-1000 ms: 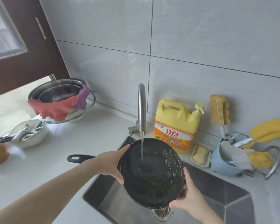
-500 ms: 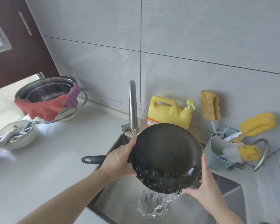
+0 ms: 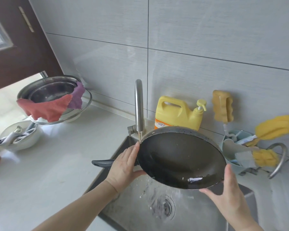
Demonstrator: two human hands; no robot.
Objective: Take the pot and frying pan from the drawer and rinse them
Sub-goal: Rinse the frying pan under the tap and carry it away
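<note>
A black frying pan (image 3: 180,157) is held tilted over the steel sink (image 3: 187,212), its inside facing me and a little water pooled at its low right rim. My left hand (image 3: 123,165) grips the pan's left rim, where the dark handle (image 3: 101,163) sticks out to the left. My right hand (image 3: 228,194) holds the lower right rim from below. Water runs from the tap (image 3: 139,107) just past the pan's left edge and splashes near the drain (image 3: 165,207). No pot is clearly identifiable.
A yellow detergent jug (image 3: 177,114) stands behind the pan. A blue holder (image 3: 230,147) with yellow sponges sits at the right. On the white counter (image 3: 53,164) at the left are stacked steel bowls (image 3: 52,90) with red and purple cloths and a white bowl (image 3: 20,139) of utensils.
The pan was flat under the stream a second ago; it has been lifted and tipped, the water has poured out into the sink, and only a small pool stays at its low rim.
</note>
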